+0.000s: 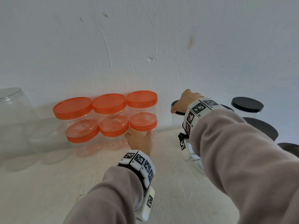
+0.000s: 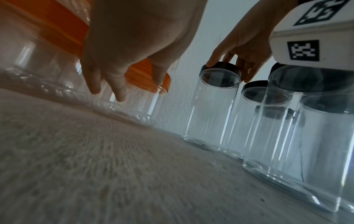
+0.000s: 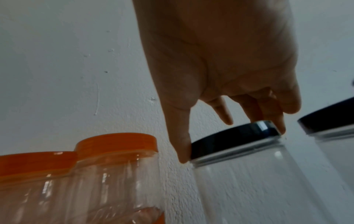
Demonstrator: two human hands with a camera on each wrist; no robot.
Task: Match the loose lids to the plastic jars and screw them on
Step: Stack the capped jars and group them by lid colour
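My right hand (image 1: 186,101) reaches to the back, where its thumb and fingers pinch the rim of a black lid (image 3: 233,139). That lid sits on a tall clear jar (image 3: 258,181) by the wall. In the left wrist view the same black lid (image 2: 222,68) shows between the right thumb and fingers. My left hand (image 1: 139,136) hangs in front of the front-right orange-lidded jar (image 1: 143,122). Its fingers (image 2: 118,91) point down, relaxed, holding nothing. Several jars with orange lids (image 1: 108,102) stand in two rows by the wall.
More tall clear jars with black lids (image 1: 247,105) crowd the right side, one close under my right sleeve (image 1: 262,128). Lidless clear jars (image 1: 14,120) stand at the far left. The white wall (image 1: 145,46) backs everything. The pale table (image 1: 64,191) stretches toward me.
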